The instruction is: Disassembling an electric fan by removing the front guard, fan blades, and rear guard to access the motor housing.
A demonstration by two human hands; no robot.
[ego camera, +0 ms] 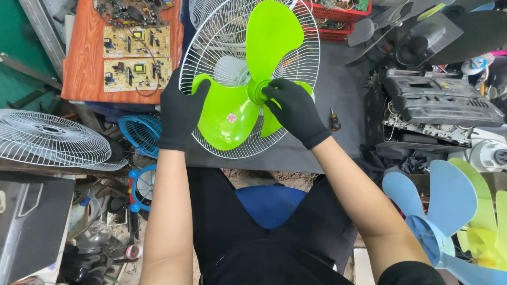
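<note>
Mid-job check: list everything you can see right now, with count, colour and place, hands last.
Fan blade: one, lime green, centre, against the guard.
Fan guard: one, white wire, behind the blade.
Spare guard: one, white, far left.
Small guards: two, blue, lower left.
Circuit boards: several, yellowish, on the orange board, top left.
Screwdriver: one, dark, on the grey mat.
Crate: one, red, top.
Loose blades: blue and yellow-green, lower right.
Left hand: black glove, on the guard rim and blade.
Right hand: black glove, grip at the blade hub.
</note>
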